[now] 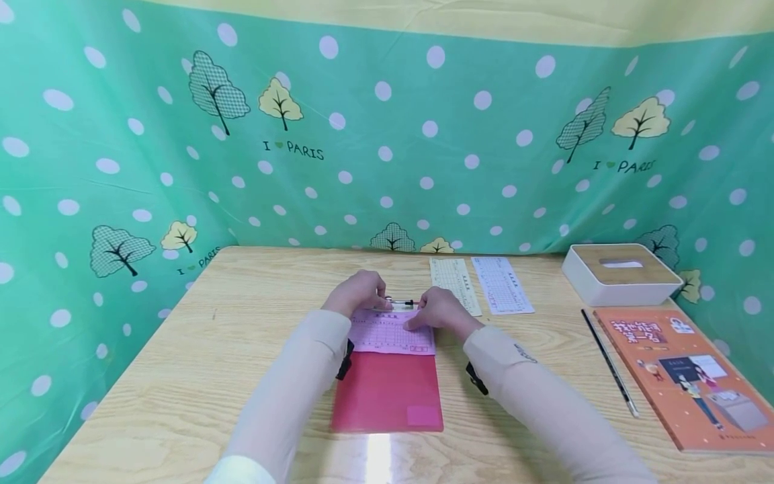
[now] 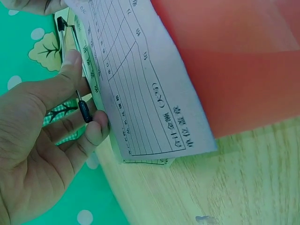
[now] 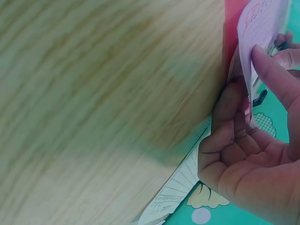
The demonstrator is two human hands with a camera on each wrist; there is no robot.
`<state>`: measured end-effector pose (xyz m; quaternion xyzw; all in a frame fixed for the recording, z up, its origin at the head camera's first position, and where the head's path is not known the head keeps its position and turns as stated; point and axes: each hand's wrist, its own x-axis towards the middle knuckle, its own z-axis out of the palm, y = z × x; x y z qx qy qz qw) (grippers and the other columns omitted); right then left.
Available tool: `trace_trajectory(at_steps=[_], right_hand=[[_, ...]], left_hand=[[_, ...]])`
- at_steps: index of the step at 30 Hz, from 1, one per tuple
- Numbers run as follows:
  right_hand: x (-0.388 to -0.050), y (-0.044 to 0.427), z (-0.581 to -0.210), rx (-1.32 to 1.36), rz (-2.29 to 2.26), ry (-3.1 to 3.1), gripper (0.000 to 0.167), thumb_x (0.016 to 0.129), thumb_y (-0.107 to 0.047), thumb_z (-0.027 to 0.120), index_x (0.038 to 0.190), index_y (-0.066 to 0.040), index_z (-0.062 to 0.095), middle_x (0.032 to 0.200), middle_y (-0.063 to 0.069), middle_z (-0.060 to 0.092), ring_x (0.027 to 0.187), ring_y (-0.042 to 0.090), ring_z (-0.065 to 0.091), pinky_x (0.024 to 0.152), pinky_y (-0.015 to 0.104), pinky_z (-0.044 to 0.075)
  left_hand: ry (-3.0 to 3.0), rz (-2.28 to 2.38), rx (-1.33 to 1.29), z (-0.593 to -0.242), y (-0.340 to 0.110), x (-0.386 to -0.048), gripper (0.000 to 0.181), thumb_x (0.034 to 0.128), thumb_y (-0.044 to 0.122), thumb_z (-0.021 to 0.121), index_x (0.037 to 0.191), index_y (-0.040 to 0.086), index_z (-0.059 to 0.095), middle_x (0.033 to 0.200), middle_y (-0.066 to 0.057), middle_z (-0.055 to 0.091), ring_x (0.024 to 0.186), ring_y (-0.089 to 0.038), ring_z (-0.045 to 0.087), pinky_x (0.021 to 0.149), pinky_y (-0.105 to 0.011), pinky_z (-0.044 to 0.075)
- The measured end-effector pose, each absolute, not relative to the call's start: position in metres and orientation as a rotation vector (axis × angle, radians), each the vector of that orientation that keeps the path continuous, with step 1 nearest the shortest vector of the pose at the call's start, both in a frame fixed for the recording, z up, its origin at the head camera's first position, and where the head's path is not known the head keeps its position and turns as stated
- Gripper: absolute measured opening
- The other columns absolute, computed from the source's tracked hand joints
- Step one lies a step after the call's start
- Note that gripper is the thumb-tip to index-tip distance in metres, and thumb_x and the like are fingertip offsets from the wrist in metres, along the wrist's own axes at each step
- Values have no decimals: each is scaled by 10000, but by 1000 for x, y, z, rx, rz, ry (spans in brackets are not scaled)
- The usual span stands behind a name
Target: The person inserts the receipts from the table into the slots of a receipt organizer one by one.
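Note:
A red clipboard [image 1: 383,393] lies on the table, with a pink printed receipt slip [image 1: 382,335] over its upper part. At the top edge is a wire clip [image 1: 402,302] with black tips. My left hand [image 1: 361,294] holds this clip, its thumb [image 2: 70,68] on the wire and its fingertips near a black tip. My right hand [image 1: 446,310] pinches the right side of the slip, thumb on top and curled fingers behind. In the left wrist view, another sheet's edge [image 2: 159,162] shows under the slip. The contact under the slip is partly hidden.
Behind my right hand lie a yellowish slip [image 1: 455,282] and a white slip [image 1: 502,286]. Farther right are a black pencil [image 1: 611,363], an orange book [image 1: 689,383] and a white tissue box [image 1: 623,275] with a wooden top. A green curtain [image 1: 387,134] hangs behind the table.

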<state>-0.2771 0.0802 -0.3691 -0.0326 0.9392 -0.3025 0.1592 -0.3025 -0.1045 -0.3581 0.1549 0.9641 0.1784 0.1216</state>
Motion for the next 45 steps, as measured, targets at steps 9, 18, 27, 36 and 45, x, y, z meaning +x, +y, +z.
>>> trace_trajectory(at_steps=[9,18,27,36,45], right_hand=[[-280,81,-372,-23,-920,2683,354,785,-255,894,840,-42,616,796,55,562,702,176,503,608,283,396],[-281,80,-374,-2,-917,2692,359,786,-267,890,843,-47,612,809,48,563,714,175,496,614,281,392],[-280,79,-375,24,-935,2690,357,800,-266,877,888,-33,622,830,65,573,728,190,511,620,292,399],[-283,78,-377,41,-936,2690,391,803,-288,874,904,-36,593,806,58,535,718,189,491,619,293,390],[-285,80,-378,46,-959,2676,407,790,-296,883,888,-40,582,800,57,539,714,188,492,616,292,391]], left_hand=[[2815,509,470,-357,-104,-301,253,884,229,811,723,97,666,832,-31,612,785,-174,521,756,-322,444],[2825,520,477,-357,-105,-302,242,879,223,812,724,92,679,825,-25,631,772,-168,530,768,-326,456],[2827,495,472,-356,-104,-302,257,876,246,810,718,97,673,830,-28,633,772,-173,534,773,-334,457],[2831,489,477,-356,-106,-302,262,862,248,825,707,106,669,817,-21,628,778,-176,537,765,-327,455],[2838,509,492,-358,-105,-300,283,859,222,830,690,104,636,797,-20,616,773,-176,530,774,-334,455]])
